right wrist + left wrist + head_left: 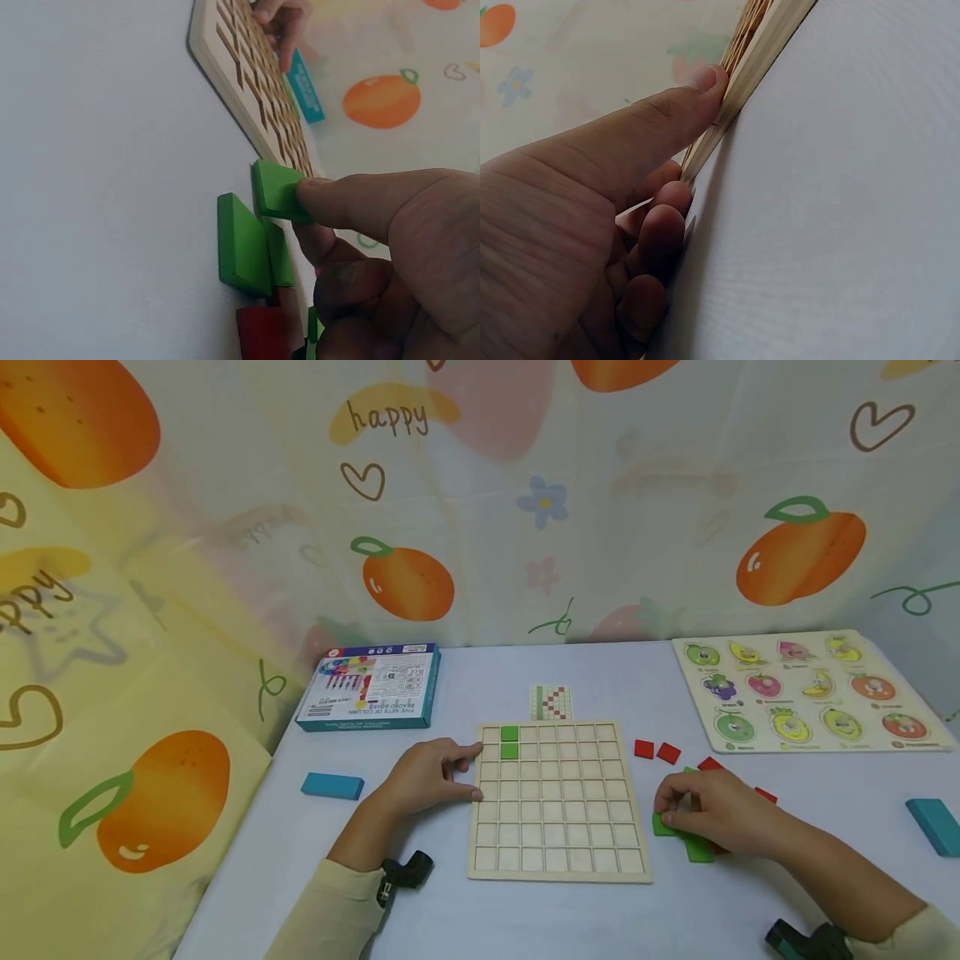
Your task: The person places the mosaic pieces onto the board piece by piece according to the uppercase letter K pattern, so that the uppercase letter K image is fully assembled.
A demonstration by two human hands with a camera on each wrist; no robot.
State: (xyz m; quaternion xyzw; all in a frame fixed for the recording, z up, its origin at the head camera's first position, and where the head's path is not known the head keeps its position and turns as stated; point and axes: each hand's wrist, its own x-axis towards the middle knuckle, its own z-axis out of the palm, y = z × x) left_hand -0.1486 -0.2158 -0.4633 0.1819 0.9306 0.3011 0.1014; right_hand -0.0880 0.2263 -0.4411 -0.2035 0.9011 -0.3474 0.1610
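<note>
A wooden grid board [561, 881] lies on the white table, two green square tiles [509, 742] sitting in its top rows, second column. At the board's left edge, the thumb and index fingertip of my left hand [420, 777] touch the rim, spread apart. In the left wrist view, the thumb [660, 116] lies against the wooden rim [739, 94] while other fingers curl below. Right of the board, my right hand [712, 806] pinches a green tile [276, 191] between thumb and finger. Beneath it lie more green tiles [698, 850] and red tiles [262, 330], partly hidden by the hand.
A small pattern card [551, 702] lies behind the board. Two loose red tiles [668, 752] sit near its right edge. A teal box [371, 687] stands back left, a fruit picture board [817, 693] back right. Teal blocks lie at left [332, 786] and right [933, 827].
</note>
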